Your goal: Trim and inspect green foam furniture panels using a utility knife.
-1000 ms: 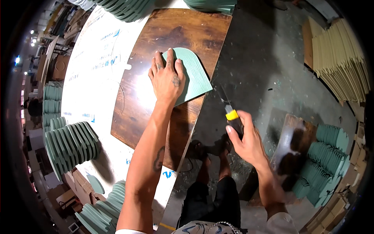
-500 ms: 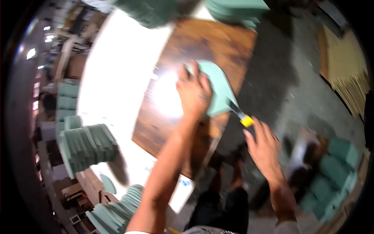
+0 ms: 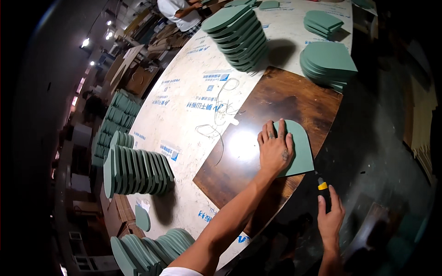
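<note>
My left hand [image 3: 276, 151] lies with its fingers spread on a flat pale green panel [image 3: 300, 146], straight at the near end and rounded at the far end. The panel rests on a brown wood-grain board [image 3: 301, 99], its near right corner at the board's right edge. In my right hand [image 3: 332, 220] is a utility knife [image 3: 322, 187] with a black handle, a yellow collar and a grey metal front. Its tip is just off that near right corner, beyond the board's edge. Whether the blade touches the panel is too small to tell.
The white printed table [image 3: 184, 119] bears green panel stacks at the far side [image 3: 237, 39], far right [image 3: 329, 64] and left [image 3: 138, 170]. A thin loose cord [image 3: 223, 115] lies beside the board. At the far end stands another person [image 3: 182, 16].
The view has shifted, bringing more of the table's far end into sight. The knife has moved from the panel's right edge to just off its near corner. My left hand stays on the panel.
</note>
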The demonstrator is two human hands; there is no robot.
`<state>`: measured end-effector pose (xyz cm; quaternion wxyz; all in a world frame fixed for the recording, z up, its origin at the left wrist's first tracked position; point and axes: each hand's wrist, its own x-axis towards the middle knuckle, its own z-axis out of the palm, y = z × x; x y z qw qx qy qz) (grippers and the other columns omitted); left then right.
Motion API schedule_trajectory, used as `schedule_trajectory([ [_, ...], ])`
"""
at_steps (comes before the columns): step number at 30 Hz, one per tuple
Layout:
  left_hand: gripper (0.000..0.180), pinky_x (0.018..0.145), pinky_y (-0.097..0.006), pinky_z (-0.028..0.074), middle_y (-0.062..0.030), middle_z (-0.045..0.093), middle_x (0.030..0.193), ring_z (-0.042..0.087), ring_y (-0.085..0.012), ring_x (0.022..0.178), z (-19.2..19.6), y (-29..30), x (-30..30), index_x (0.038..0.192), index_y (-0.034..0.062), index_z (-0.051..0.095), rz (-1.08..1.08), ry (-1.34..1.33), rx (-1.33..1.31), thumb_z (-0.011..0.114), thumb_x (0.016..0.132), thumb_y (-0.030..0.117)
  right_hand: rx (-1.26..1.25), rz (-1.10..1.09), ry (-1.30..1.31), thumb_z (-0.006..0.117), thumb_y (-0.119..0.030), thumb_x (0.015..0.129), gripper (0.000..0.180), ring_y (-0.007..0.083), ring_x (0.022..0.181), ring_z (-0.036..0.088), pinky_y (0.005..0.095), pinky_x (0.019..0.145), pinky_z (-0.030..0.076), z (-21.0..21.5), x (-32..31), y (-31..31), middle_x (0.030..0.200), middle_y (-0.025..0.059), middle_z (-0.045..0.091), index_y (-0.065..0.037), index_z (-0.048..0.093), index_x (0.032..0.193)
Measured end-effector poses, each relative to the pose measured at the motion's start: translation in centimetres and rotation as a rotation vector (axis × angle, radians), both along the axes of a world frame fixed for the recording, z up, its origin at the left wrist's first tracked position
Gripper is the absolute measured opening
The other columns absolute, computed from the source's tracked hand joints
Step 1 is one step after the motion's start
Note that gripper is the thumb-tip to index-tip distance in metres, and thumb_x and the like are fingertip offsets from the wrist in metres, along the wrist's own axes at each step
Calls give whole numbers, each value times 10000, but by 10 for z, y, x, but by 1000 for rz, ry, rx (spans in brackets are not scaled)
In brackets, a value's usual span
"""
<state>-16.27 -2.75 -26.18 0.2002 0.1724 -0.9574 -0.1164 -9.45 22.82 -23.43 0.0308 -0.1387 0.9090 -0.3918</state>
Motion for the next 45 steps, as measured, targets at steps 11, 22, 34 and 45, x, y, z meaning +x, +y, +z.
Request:
schedule_trajectory([
  [11, 574, 1195, -541, 243, -358, 405, 1494, 362, -468, 1425, -6, -3, -2, 1485, 7, 444, 56, -4, 221, 466, 1018, 340, -869, -100, -488, 446, -282, 1081, 456, 108, 825, 578, 264, 697, 487, 91, -61, -50, 1068, 83, 694, 24, 537, 1407],
  [22, 572, 1173, -546, 250, -343, 446, 1449, 380, -462, 1390, -16, 12, -7, 1446, -19, 482, 42, 77, 196, 471, 999, 338, -103, 1727, -23, 682, -142, 918, 325, 387, 804, 634, 455, 729, 511, 205, 17, -227, 866, 185, 637, 9, 637, 1203],
  [34, 500, 1046, -554, 363, -304, 537, 1300, 532, -450, 1178, -20, -7, -9, 1397, 37, 553, 34, 112, -49, 479, 1004, 337, -212, -130, -321, 632, -159, 997, 427, 114, 842, 626, 265, 739, 517, 37, -20, -35, 1086, 83, 694, 23, 571, 1378],
  [45, 468, 1088, -583, 342, -338, 489, 1394, 480, -474, 1299, -22, -14, -2, 1403, 47, 534, -25, 26, -47, 422, 1048, 332, 104, 110, 233, 748, -181, 882, 398, 305, 872, 698, 378, 731, 580, -5, 4, -20, 1148, 108, 664, -37, 664, 1243],
])
